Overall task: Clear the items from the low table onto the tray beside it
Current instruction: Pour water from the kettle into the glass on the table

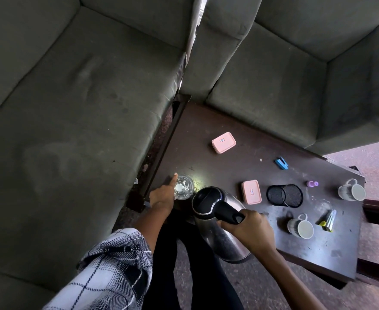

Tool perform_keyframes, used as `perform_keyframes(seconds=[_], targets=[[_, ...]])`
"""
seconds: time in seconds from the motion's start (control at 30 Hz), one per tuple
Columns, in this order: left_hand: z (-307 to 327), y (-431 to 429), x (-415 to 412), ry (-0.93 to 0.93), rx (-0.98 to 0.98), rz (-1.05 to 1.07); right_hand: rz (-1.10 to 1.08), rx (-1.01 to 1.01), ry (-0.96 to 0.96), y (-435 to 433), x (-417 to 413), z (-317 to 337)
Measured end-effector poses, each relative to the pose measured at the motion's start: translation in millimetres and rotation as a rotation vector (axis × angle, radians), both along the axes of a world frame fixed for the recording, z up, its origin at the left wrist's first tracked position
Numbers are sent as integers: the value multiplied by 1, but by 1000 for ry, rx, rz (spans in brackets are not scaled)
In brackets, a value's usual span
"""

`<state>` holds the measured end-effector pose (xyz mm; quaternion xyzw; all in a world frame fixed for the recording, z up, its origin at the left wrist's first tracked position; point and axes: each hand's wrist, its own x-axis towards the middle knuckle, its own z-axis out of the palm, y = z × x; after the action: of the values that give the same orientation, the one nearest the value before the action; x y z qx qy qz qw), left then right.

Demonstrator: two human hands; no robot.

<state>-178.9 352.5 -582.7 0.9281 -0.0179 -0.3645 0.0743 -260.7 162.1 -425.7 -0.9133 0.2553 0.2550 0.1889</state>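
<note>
A steel kettle (222,240) with a black lid is tilted toward a clear glass (183,187) at the near left corner of the dark low table (220,121). My right hand (249,229) grips the kettle's black handle. My left hand (162,195) holds the glass from the left side, its index finger stretched along the rim. Also on the table: two pink lidded boxes (223,142) (251,191), a black mesh cup (284,195) lying on its side, two mugs (300,226) (352,190), a blue clip (281,163), a small purple bottle (312,183) and a yellow-tipped packet (328,220). No tray is in view.
A dark green sofa (61,108) stands left of the table and a matching armchair (284,74) behind it. A dark wooden piece (378,242) sits off the table's right end. My legs in black trousers (184,265) are below the table's near edge.
</note>
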Motion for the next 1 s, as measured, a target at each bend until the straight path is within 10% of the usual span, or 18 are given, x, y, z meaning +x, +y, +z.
perform_keyframes(seconds=[1.0], targets=[[0, 1, 0, -8, -9, -8, 19, -15, -14, -4, 0, -4]])
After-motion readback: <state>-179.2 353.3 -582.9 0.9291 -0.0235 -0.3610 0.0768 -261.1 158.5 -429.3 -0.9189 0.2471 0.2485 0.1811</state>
